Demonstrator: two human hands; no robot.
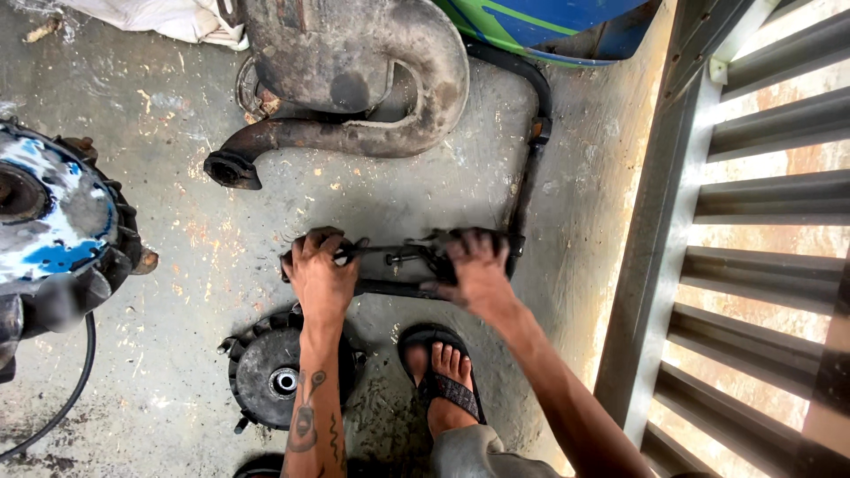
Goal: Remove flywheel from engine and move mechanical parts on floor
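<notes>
While we crouch over the concrete floor, both of our hands are clamped on a dark, greasy metal frame piece lying flat just ahead of our sandalled foot. Our left hand has its fingers curled down over the left end of the piece, knuckles up, so they are wrapped around it, not spread. Our right hand grips the right end the same way, fingers folded over the top edge where a black bent tube runs away toward the wall. Between the 2 hands we can see a small bolt or bracket on the bar, but grime hides whether it is tight or loose.

We judge the step in hand to be steadying or straining the piece with both hands, perhaps to free or seat it against the tube. The next move, as we read it, calls for a firm, even pull from both ends, with the foot kept clear of the bar.

Around us sit a rusty exhaust pipe with its muffler, a round black finned cover just beside our left forearm, a blue-and-white painted engine part at the left edge, and a grey louvred shutter on the right.
</notes>
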